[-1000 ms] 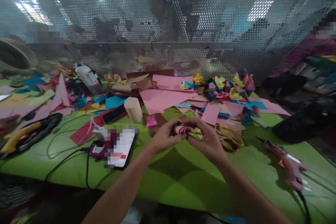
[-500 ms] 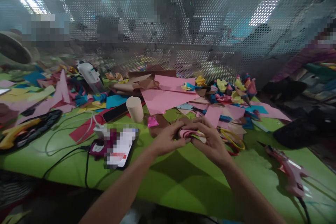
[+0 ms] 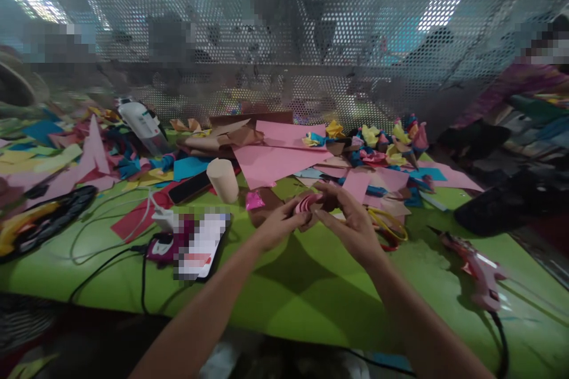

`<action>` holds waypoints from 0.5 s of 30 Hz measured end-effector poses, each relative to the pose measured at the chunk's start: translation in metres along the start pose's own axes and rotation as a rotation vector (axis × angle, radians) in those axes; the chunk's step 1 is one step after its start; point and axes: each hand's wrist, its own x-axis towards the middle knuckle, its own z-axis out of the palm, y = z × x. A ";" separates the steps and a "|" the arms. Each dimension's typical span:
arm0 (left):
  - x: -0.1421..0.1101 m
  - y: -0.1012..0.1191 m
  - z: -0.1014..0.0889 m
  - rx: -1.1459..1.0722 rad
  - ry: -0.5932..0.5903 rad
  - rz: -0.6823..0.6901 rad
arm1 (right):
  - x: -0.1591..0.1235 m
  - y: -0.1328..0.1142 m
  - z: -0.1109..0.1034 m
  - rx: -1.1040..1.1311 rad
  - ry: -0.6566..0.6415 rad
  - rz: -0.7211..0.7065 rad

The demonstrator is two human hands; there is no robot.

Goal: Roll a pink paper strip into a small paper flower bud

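Low over the green table, my left hand pinches a small piece of layered, curled pink paper between thumb and fingers. From the right, my right hand bends its fingers and thumb around the far edge of the same paper. Its fingertips partly hide the paper there. Brown paper shows around the pink curls, though whether it is joined to them I cannot tell. Behind my right wrist lie yellow-handled scissors. A bright pink wrapped scrap sits left of my hands.
A pink glue gun lies at the right with its cord. To the left are a phone, a plugged power block, cables and a cream cylinder. Coloured paper and a white bottle line the back, before a perforated metal screen.
The pink paper has been turned, so its layered curls face me more beside my left fingers. My right thumb has drawn slightly away from my left. The whole view has shifted slightly.
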 end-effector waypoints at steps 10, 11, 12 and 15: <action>-0.001 0.008 0.002 -0.039 0.103 -0.053 | -0.003 -0.006 0.009 -0.198 -0.132 -0.153; -0.001 0.008 0.003 -0.042 0.100 -0.051 | -0.003 -0.005 0.010 -0.226 -0.133 -0.168; -0.001 0.008 0.003 -0.046 0.093 -0.051 | -0.003 -0.005 0.010 -0.245 -0.126 -0.182; -0.002 0.008 0.003 -0.051 0.069 -0.054 | -0.003 -0.002 0.010 -0.285 -0.112 -0.209</action>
